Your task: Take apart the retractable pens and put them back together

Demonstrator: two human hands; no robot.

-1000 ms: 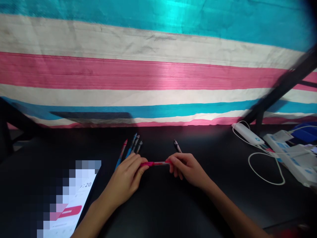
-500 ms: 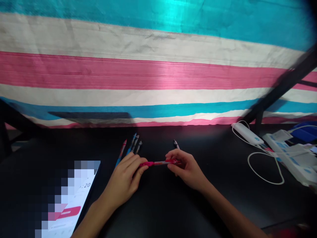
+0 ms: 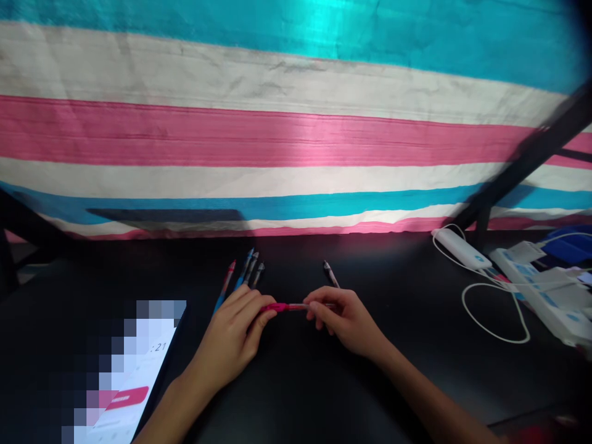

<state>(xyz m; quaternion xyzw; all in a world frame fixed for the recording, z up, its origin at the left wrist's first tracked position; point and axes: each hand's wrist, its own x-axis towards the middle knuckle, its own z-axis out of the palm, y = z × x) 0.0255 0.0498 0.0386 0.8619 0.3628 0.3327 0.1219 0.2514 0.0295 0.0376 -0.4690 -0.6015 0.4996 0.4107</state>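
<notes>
1. The left hand (image 3: 243, 317) pinches the pink end of a pen (image 3: 290, 306). Its thumb and fingers are closed on it.
2. The right hand (image 3: 342, 311) pinches the same pen at its clear part. Its thumb and fingertips are together on it, and they hide some of the pen.
3. The pen lies sideways between the two hands, in the lower middle of the frame.
4. My guess is that the step in hand is working on the pen's parts, by a twist, a push or a pull. I cannot tell which.
5. The next move seems to call for a firm left hand, small right finger moves, and both ends kept in line.
6. Just past the left hand, left of the middle, are a red pen (image 3: 227, 279), a blue pen (image 3: 243, 270) and two dark pens (image 3: 252, 267).
7. Just past the right hand is a lone pen (image 3: 330, 272).
8. A bright screen (image 3: 132, 398) is at the lower left.
9. A white power strip (image 3: 539, 296) is at the far right.
</notes>
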